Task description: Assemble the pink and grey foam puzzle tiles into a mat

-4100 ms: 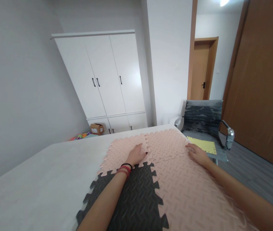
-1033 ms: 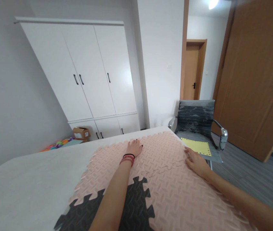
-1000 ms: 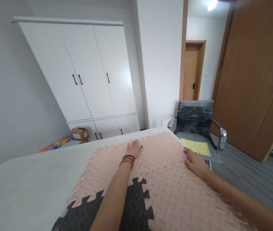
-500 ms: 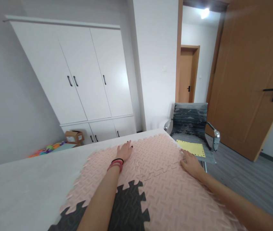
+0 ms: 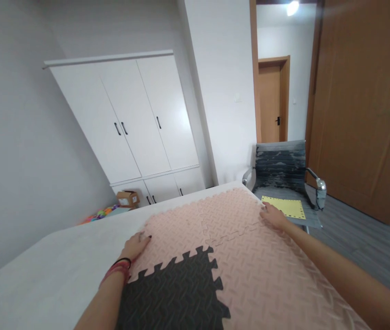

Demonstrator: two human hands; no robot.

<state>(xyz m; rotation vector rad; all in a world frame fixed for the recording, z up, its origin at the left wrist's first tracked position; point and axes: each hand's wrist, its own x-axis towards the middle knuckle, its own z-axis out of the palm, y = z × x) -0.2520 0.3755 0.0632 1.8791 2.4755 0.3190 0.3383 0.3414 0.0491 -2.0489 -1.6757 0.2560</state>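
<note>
The label on that cardboard box (image 5: 128, 199) is too small to read, but your pink foam tiles (image 5: 231, 213) and jigsaw-edged black tile (image 5: 174, 293) lie together on the white surface (image 5: 67, 270), your left hand (image 5: 136, 246) loosely open at one edge, and can't tell if your right hand (image 5: 272, 216) grips the other.

Left of the left hand (image 5: 136, 246), the bench (image 5: 62, 268) offers open passage. Between that hand and the right hand (image 5: 272, 216), space is open above flat pink interlocking foam tiles (image 5: 227, 213); at far right, the office chair (image 5: 279, 167) blocks passage.
</note>
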